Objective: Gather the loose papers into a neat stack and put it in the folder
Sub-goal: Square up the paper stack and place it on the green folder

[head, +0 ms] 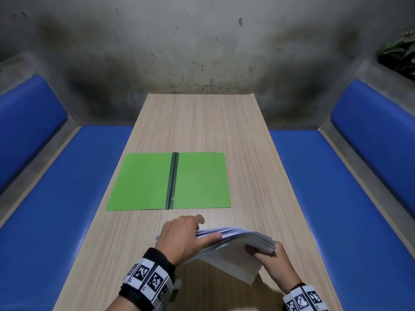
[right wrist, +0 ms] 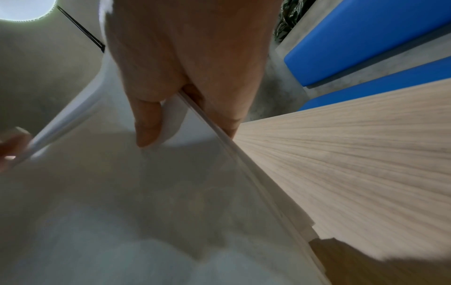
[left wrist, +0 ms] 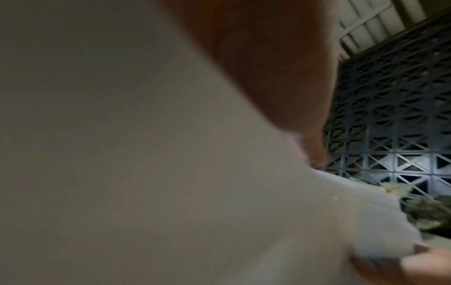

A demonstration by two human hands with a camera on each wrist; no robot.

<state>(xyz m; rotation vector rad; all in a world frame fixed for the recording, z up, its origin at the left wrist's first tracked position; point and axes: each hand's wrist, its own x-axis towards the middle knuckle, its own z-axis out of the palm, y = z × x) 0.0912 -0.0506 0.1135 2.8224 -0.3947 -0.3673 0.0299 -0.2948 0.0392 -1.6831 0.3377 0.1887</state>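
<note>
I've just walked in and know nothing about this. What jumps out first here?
A bright green folder lies open and flat in the middle of a long wooden table. Nearer the camera, the left hand and right hand hold a stack of white papers lifted off the table. Blue benches run along both sides.

A long pale wood-grain surface (head: 202, 122) runs up the middle of the frame; an open green folder (head: 143, 182) lies flat on it, centre-left.
</note>
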